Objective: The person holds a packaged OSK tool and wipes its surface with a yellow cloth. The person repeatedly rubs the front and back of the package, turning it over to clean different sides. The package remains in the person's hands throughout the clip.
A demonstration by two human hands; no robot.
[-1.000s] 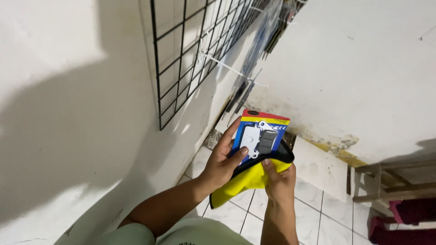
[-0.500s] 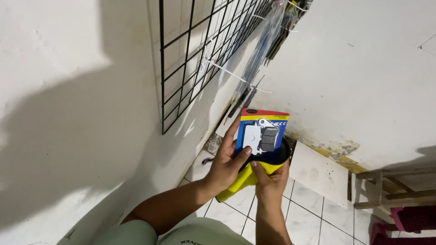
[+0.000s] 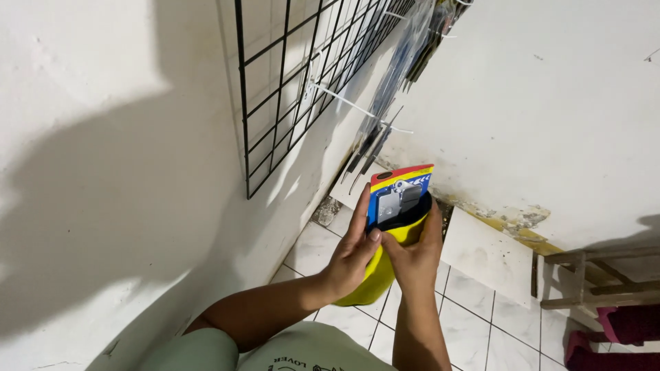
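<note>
Item: blister-carded part, a flat rectangular pack with a blue face, a red and yellow top band and small grey metal pieces under clear plastic. Position: centre of the scene, standing upright in the black-rimmed mouth of a yellow container, its lower half hidden inside. Long axis runs near vertical, leaning slightly right; the hang-hole end points up toward the wall grid, the printed face turned toward the viewer.

Left hand: closed on the left edge of the card, thumb pressed to its face, fingers also bracing the container's side.

Right hand: wrapped around the container's right side just below the rim, holding it steady.

Step in hand, by judgement: the card is partway in or out of the container; the frame alone does not settle which. Any further move calls for a firm pinch on the card's free upper edge, the container held level, and travel along the card's own long axis so the corners clear the rim.

Surroundings: black wire grid panel on the white wall, far left; white display hooks jutting from it; hanging clear-bagged goods beyond; tiled floor below; wooden frame at far right.
</note>
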